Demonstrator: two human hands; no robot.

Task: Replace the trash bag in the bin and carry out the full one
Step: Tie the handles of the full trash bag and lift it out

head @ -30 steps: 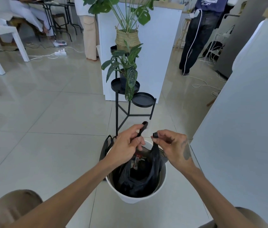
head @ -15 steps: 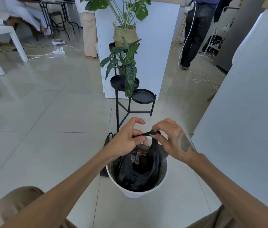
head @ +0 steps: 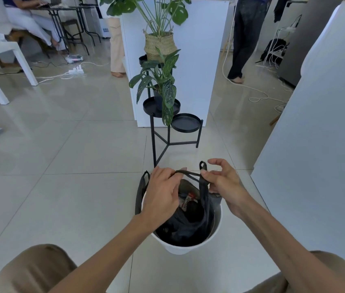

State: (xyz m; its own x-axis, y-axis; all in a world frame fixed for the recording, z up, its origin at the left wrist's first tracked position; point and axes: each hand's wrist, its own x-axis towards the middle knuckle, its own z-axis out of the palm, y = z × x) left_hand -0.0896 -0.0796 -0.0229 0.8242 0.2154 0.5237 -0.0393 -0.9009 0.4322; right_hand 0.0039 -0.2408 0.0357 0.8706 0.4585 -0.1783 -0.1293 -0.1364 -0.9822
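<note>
A small round white bin (head: 190,248) stands on the tiled floor right in front of me. A black trash bag (head: 188,225) sits inside it, with rubbish showing at its open top. My left hand (head: 162,194) grips one of the bag's thin black handles over the bin's left side. My right hand (head: 223,179) pinches the other handle above the bin's right rim, and its looped end sticks up past my fingers. The two handles cross between my hands. Another black strip of bag (head: 141,191) hangs over the bin's outer left side.
A black metal plant stand (head: 168,132) with potted plants is just beyond the bin. Behind it rises a white partition (head: 197,60). A large pale panel (head: 315,144) fills the right. Cables (head: 258,96) trail on the floor, and people stand and sit at the back.
My hands have moved apart, drawing the crossed handles out between them. The handle end now pokes up above my right fingers. The view has tilted slightly.
</note>
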